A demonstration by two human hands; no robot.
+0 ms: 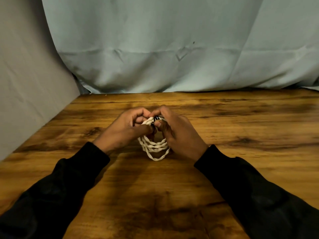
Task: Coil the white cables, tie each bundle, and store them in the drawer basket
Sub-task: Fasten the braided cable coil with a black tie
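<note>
1. Nearest the camera, two black sleeves (72,185) come in from the bottom corners and converge toward the middle of the wooden tabletop (241,152).
2. Just past the cuffs, the lower loops of the white cable (155,147) hang between the two wrists; the lowest loop appears to reach the tabletop, though contact cannot be confirmed. The cable is twisted, and several loops lie stacked one above the other.
3. The left hand (124,130) is at the coil's left side. Its fingers (138,113) are curled over the top of the bundle and its thumb comes in from below, so the upper strands run through its grip.
4. The right hand (174,130) mirrors it on the right side. Its fingers (163,109) curl down over the top of the coil and its thumb presses in beside the left thumb, pinching at the same spot.
5. Between the two sets of fingertips, at the top of the coil, sits a small black tie (155,119) against the white strands; whether it is fastened cannot be told.
6. Beyond the hands the tabletop runs to its far edge.
7. Behind that hangs a pale blue cloth (172,49), creased and draped, with a grey cloth (25,75) on the left side.
</note>
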